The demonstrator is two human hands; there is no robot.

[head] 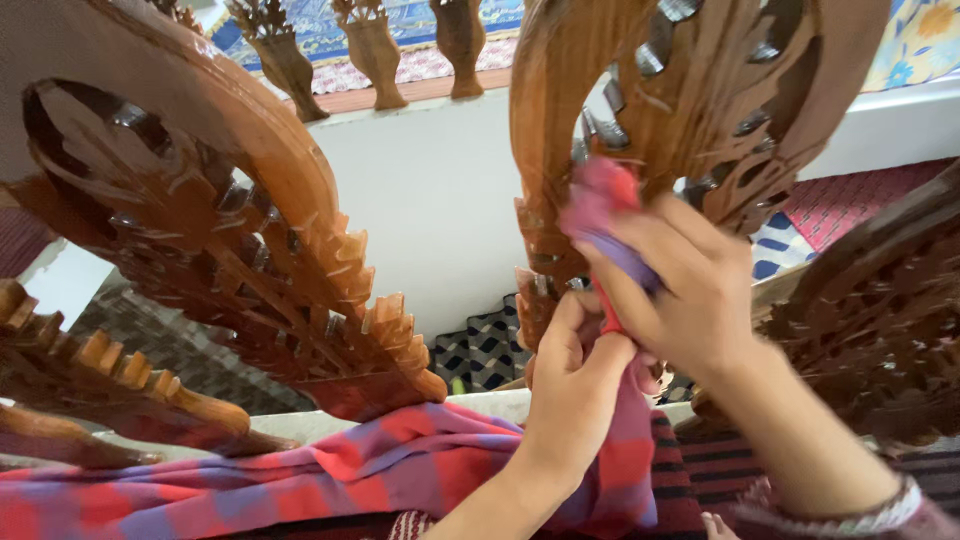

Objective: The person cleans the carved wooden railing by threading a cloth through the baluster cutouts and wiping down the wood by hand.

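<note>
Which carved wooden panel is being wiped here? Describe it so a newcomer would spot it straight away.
Start at the white wall in the middle. The panel rises just right of it, carved brown wood with notched edges. Unlike the carved panel on the left, both hands press a red and purple cloth against it.

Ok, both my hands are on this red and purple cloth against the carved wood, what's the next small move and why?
Probably slide the right hand a little further up the carved wooden panel, keeping the cloth pressed into the grooves. The cloth is bunched against the carved edge there, while the left hand grips its trailing length below, so more of the openwork above seems within easy reach.
</note>
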